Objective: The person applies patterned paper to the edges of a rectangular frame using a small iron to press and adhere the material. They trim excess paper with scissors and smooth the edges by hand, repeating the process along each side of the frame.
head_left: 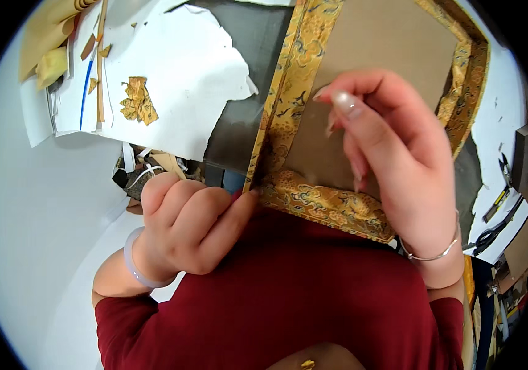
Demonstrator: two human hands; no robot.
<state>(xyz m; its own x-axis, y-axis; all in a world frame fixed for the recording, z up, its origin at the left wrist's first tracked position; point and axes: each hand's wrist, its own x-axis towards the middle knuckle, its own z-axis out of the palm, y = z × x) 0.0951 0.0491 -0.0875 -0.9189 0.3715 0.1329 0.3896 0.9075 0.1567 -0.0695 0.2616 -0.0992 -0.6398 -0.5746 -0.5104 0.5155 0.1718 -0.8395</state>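
Note:
A shallow box covered in gold patterned brocade lies tilted before me, its inside floor plain brown board. At its near left corner, my left hand is closed, with thumb and forefinger pinched on the edge. Over the box's inside hangs my right hand, its fingers curled and thumb and forefinger brought together; anything between them is too small to make out. Brocade strips line the near wall and look puckered along their inner edge.
Left of the box, a torn white sheet bears a crumpled brocade scrap and a blue stick. Dark grey board lies beneath. Black scissors and a cutter knife lie at right. A bin of scraps stands below the table edge.

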